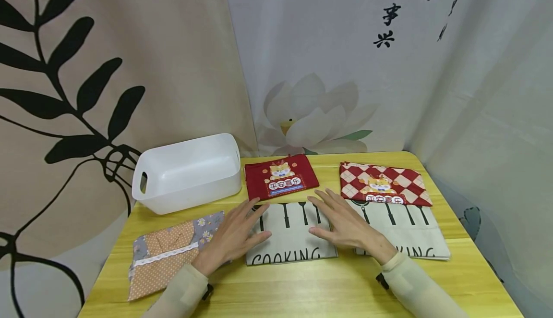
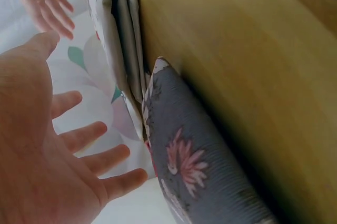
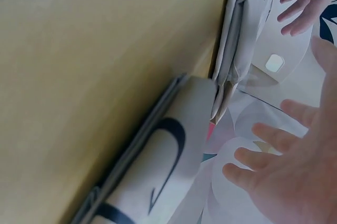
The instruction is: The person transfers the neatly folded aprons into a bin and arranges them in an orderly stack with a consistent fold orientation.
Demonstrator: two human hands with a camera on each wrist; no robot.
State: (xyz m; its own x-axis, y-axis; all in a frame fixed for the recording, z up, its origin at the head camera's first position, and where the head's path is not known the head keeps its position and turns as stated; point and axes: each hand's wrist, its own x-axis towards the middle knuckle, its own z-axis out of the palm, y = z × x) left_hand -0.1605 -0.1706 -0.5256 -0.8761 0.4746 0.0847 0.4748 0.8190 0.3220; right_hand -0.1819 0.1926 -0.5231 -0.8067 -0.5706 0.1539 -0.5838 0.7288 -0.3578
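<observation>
Both hands hover with spread fingers over the folded cloths and hold nothing. My left hand [image 1: 233, 234] is above the gap between a folded cream cloth [image 1: 291, 241] printed COOKING and a folded floral cloth [image 1: 166, 253] with an orange dotted panel and white lace strip. Above the right side of that cream cloth is my right hand [image 1: 347, 222], which partly hides a second cream cloth [image 1: 414, 231] with the same print. In the left wrist view the floral cloth [image 2: 197, 166] lies below the fingers; the right wrist view shows a cream cloth [image 3: 174, 145] beside the fingers.
A white plastic bin [image 1: 190, 174] with a handle hole stands at the back left. A folded dark red cloth [image 1: 255, 178] and a folded red-and-cream checked cloth [image 1: 406, 183] lie behind the cream ones. The yellow wooden table [image 1: 302, 291] meets curtains at its back edge.
</observation>
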